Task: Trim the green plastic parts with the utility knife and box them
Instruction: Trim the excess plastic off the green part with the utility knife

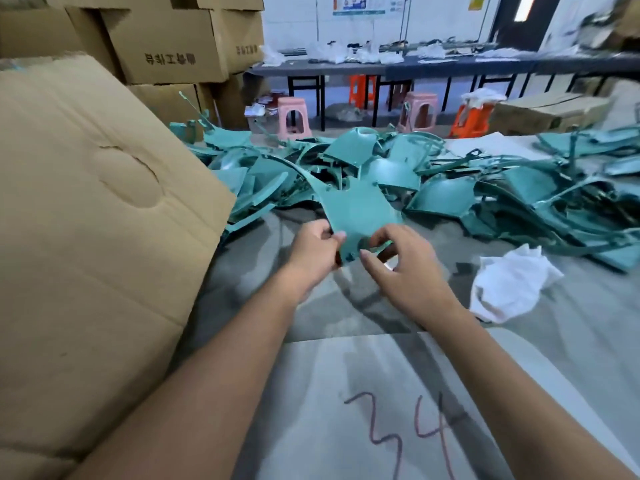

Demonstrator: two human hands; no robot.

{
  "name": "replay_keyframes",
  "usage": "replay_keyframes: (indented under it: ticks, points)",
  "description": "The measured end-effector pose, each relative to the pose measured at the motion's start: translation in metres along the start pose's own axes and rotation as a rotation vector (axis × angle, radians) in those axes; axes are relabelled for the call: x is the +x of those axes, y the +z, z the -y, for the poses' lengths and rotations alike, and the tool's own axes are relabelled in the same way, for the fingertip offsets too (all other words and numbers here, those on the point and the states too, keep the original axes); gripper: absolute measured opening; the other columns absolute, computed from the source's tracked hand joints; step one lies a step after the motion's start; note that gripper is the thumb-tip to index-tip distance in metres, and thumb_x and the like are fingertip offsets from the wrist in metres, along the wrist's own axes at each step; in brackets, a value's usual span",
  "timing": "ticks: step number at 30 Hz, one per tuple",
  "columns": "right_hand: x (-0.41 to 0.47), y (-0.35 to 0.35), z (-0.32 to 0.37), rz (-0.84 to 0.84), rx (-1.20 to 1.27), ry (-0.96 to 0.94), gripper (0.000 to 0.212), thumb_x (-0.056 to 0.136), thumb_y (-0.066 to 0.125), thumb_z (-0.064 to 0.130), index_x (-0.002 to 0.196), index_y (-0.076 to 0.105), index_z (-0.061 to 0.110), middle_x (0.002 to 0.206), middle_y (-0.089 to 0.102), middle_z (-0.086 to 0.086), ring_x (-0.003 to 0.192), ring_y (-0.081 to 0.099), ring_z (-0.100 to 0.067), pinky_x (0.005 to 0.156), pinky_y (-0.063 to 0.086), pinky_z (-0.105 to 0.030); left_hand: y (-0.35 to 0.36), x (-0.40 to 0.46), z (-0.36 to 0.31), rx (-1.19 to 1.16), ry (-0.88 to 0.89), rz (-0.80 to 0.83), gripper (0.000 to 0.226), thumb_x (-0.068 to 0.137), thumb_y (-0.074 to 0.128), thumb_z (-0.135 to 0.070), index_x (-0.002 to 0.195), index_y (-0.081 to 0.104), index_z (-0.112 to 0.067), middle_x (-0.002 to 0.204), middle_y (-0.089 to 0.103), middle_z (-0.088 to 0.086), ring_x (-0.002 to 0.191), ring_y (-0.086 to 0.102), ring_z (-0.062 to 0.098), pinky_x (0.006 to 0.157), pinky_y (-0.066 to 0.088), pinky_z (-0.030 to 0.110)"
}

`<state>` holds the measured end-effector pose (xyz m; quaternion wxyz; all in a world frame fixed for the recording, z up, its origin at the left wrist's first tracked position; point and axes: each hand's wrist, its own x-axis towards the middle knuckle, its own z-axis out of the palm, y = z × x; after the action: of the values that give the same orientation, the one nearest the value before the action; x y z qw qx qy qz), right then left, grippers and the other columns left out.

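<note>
Head view: green plastic part (356,209) held above table (571,327), left hand (311,251) pinching its edge, right hand (405,261) gripping lower corner; no knife visible; trimming likely pending, boxing next.

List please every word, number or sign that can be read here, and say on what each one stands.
"34": handwritten in dark marker on the grey sheet nearest the camera.
Printed characters on the stacked cardboard boxes: they appear mirrored and blurred, not readable.
Posters on the far wall: too small and blurred to read.
Yellow sign on the wall: unreadable.
</note>
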<state>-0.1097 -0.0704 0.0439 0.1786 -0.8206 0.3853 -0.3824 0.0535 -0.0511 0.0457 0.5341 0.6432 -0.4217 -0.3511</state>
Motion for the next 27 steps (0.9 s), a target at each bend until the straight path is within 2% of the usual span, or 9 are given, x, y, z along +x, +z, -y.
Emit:
replay_keyframes:
  ticks: [3,6,9,11,15,17,19,23,27]
  points:
    - [-0.028,-0.016,-0.021,0.005,-0.363,0.164,0.034,0.095,0.067,0.045,0.109,0.059,0.016,0.112,0.056,-0.006,0.101,0.056,-0.027,0.079,0.043,-0.038,-0.010,-0.012,0.004,0.110,0.119,-0.209,0.029,0.105,0.046,-0.008,0.126,0.063,-0.020,0.119,0.069,-0.002,0.112,0.064,0.025,0.100,0.051,0.038]
    - [-0.043,-0.020,-0.037,0.242,-0.602,0.304,0.045,0.098,0.058,0.056,0.119,0.055,0.016,0.122,0.055,-0.009,0.114,0.049,-0.031,0.091,0.042,-0.041,-0.017,-0.028,0.010,0.140,0.194,-0.406,0.033,0.097,0.044,-0.007,0.118,0.062,-0.026,0.106,0.068,-0.006,0.100,0.064,0.024,0.084,0.050,0.031]
    - [-0.045,-0.022,-0.043,0.152,-0.518,0.334,0.033,0.103,0.053,0.046,0.115,0.053,0.014,0.116,0.059,-0.010,0.106,0.055,-0.030,0.089,0.047,-0.043,-0.015,-0.042,0.019,0.094,0.105,-0.626,0.015,0.099,0.049,-0.021,0.100,0.064,-0.019,0.080,0.059,-0.016,0.087,0.058,0.023,0.073,0.042,0.032]
    - [-0.047,-0.023,-0.040,-0.043,-0.326,0.328,0.030,0.102,0.057,0.043,0.108,0.046,0.016,0.104,0.060,-0.008,0.091,0.059,-0.032,0.080,0.052,-0.052,-0.016,-0.051,0.028,0.230,0.098,-0.695,0.029,0.103,0.051,-0.037,0.082,0.059,-0.019,0.069,0.056,-0.011,0.079,0.056,0.027,0.067,0.038,0.035]
    - [-0.059,-0.020,-0.034,-0.133,-0.225,0.094,0.039,0.094,0.072,0.037,0.103,0.034,0.030,0.085,0.056,0.009,0.067,0.058,-0.017,0.058,0.050,-0.036,-0.024,-0.057,0.049,0.324,0.147,-0.488,0.055,0.102,0.051,-0.046,0.060,0.042,-0.012,0.054,0.046,-0.004,0.060,0.046,0.024,0.055,0.033,0.036]
    - [-0.058,-0.017,-0.029,-0.134,-0.169,-0.005,0.033,0.095,0.068,0.042,0.107,0.039,0.031,0.088,0.056,0.012,0.068,0.052,-0.010,0.058,0.038,-0.027,-0.030,-0.053,0.047,0.240,0.136,-0.355,0.057,0.098,0.049,-0.055,0.061,0.042,-0.012,0.056,0.045,-0.004,0.059,0.043,0.021,0.055,0.031,0.035]
    - [-0.056,-0.012,-0.021,-0.122,-0.089,-0.118,0.027,0.103,0.054,0.048,0.116,0.050,0.024,0.095,0.058,0.011,0.077,0.050,-0.011,0.064,0.037,-0.032,-0.027,-0.056,0.041,0.039,0.068,-0.200,0.065,0.091,0.048,-0.062,0.068,0.054,-0.001,0.060,0.052,0.002,0.057,0.047,0.019,0.056,0.035,0.031]
    - [-0.059,-0.004,-0.010,-0.060,0.006,-0.186,0.027,0.110,0.039,0.040,0.104,0.056,0.019,0.078,0.055,0.006,0.067,0.051,-0.020,0.060,0.045,-0.046,-0.007,-0.072,0.040,-0.244,-0.013,0.064,0.059,0.108,0.043,-0.042,0.058,0.056,-0.013,0.044,0.046,-0.002,0.037,0.041,0.010,0.043,0.033,0.022]
    - [-0.061,-0.004,-0.007,-0.100,-0.127,-0.181,0.027,0.108,0.041,0.041,0.092,0.047,0.021,0.062,0.042,0.011,0.052,0.042,-0.019,0.046,0.031,-0.036,0.000,-0.074,0.029,-0.377,-0.056,0.157,0.054,0.111,0.031,-0.029,0.062,0.044,-0.009,0.039,0.040,0.000,0.036,0.039,0.016,0.043,0.031,0.027]
